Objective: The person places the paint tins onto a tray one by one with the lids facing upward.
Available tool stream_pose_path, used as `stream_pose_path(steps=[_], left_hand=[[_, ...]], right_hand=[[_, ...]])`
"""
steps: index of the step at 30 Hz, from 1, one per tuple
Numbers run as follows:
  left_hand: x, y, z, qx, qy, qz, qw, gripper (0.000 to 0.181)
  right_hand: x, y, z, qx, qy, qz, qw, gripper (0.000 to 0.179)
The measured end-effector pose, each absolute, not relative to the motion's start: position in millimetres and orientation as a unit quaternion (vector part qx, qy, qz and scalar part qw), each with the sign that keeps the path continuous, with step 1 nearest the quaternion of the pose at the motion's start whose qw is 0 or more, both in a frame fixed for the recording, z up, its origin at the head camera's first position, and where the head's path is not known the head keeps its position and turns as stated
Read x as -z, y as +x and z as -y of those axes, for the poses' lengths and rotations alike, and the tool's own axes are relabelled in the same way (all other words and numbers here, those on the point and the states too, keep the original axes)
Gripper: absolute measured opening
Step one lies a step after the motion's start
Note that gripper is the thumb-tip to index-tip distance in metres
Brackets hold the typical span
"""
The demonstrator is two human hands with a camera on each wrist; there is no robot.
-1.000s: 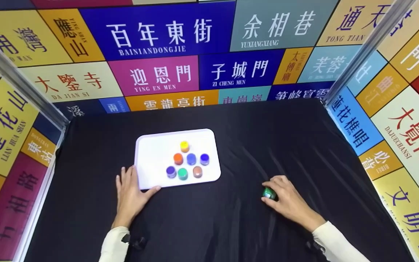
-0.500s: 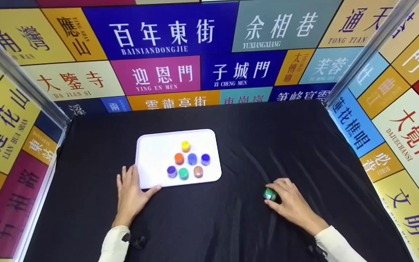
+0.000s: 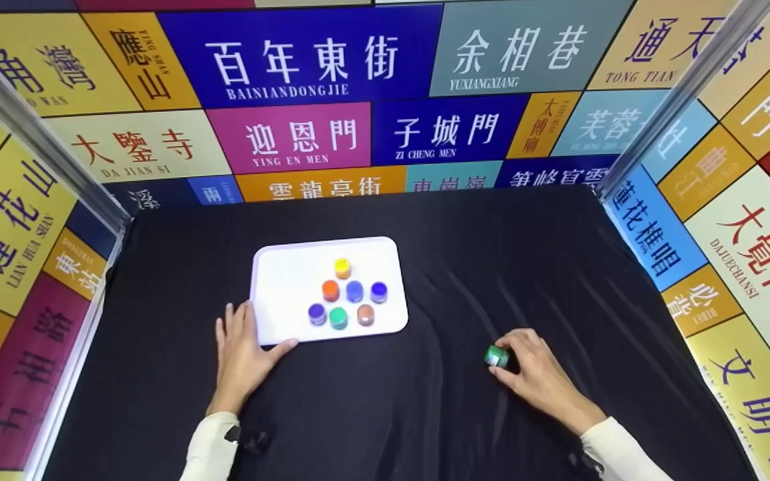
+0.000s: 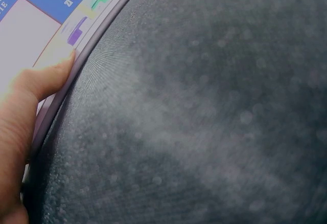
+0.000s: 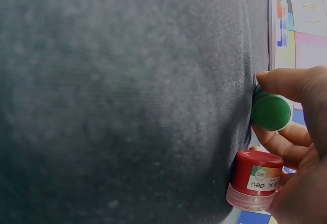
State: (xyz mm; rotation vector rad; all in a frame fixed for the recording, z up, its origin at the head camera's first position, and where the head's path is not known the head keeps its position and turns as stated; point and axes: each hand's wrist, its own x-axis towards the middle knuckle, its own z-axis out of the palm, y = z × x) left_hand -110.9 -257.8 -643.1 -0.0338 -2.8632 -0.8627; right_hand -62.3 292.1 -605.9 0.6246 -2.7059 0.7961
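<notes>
At the right, my right hand [image 3: 541, 377] pinches a small green paint jar [image 3: 496, 357] between thumb and fingers, low over the black cloth. A red paint jar [image 5: 258, 175] with a clear end shows by the palm in the right wrist view. The hand hides this jar in the head view, and I cannot tell whether it is held. My left hand [image 3: 241, 357] touches the near left corner of a white tray [image 3: 285, 274]. Its fingers lie straight along the left edge. The thumb [image 4: 53, 78] rests on the near rim.
Several paint jars stand on the tray: yellow [image 3: 342, 268], orange [image 3: 330, 290], light blue [image 3: 354, 291], dark blue [image 3: 378, 292], purple [image 3: 317, 314], green [image 3: 338, 318] and brown [image 3: 365, 314]. Printed panels [image 3: 298, 60] enclose the black tablecloth [image 3: 385, 401].
My right hand has drawn back slightly to the right, so more of the green paint jar shows. The left hand and tray keep their place; the head view has shifted slightly.
</notes>
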Motion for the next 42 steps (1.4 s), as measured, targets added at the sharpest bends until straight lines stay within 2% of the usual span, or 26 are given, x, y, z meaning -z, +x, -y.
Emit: stream_pose_path(steps=[22, 42], left_hand=[[642.2, -110.0, 257.3, 0.282, -0.01, 0.957, 0.067, 0.126], [643.9, -111.3, 257.9, 0.281, -0.012, 0.957, 0.066, 0.127]], right_hand=[[587.5, -92.2, -276.3, -0.269, 0.271, 0.912, 0.152, 0.036], [552.1, -142.1, -239.5, -0.321, 0.23, 0.916, 0.064, 0.034]])
